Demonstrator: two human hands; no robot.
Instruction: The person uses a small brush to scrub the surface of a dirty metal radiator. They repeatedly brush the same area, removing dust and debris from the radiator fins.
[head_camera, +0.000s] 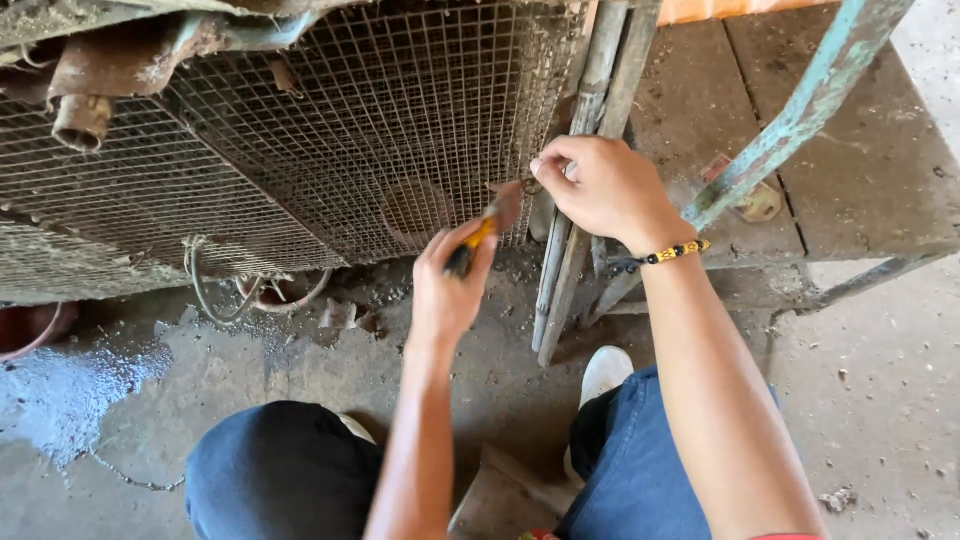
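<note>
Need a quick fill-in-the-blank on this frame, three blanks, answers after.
1. The left hand grips pliers with yellow and ____ handles.
2. The right hand pinches at the edge of the wire ____ panel.
3. The right wrist wears a beaded ____.

Missing words: black; mesh; bracelet

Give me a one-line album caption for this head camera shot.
Left hand grips yellow-handled pliers at a rusty wire mesh panel while the right hand pinches its edge.

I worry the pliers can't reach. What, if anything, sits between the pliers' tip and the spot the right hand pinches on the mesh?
Nothing visible. The pliers in the left hand point at the mesh edge beside the right hand; the gap looks clear.
</note>
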